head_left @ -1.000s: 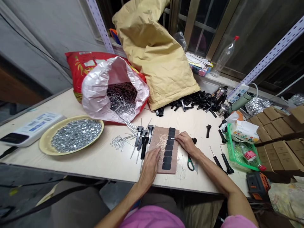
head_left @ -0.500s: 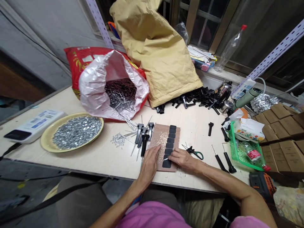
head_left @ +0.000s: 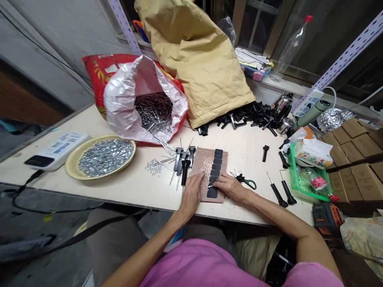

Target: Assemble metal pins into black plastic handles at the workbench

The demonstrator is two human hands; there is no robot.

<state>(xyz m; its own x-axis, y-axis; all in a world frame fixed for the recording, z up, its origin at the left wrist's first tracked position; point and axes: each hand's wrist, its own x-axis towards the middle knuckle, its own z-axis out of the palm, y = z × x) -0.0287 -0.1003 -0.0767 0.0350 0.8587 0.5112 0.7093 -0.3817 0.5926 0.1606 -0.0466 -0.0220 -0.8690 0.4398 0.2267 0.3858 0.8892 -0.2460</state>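
A small brown board (head_left: 205,165) lies near the table's front edge with a column of several black pads (head_left: 216,167) on it. My left hand (head_left: 191,195) lies flat on the board's near left part, fingers stretched out. My right hand (head_left: 230,187) is at the board's near right corner, fingers pinched on a thin metal tool whose tip touches the lowest pads. Black-handled pins (head_left: 183,161) lie just left of the board.
A yellow dish of small metal parts (head_left: 103,157), a white scale (head_left: 56,149), a bag of metal pins (head_left: 149,111), a tan sack (head_left: 197,59), a heap of black handles (head_left: 248,117), scissors (head_left: 243,180), a green basket (head_left: 302,175) and cardboard boxes (head_left: 356,159) stand around.
My right hand has come from the upper pads down to the board's near end, uncovering the scissors. The left hand has stayed on the board. The view has shifted a little.
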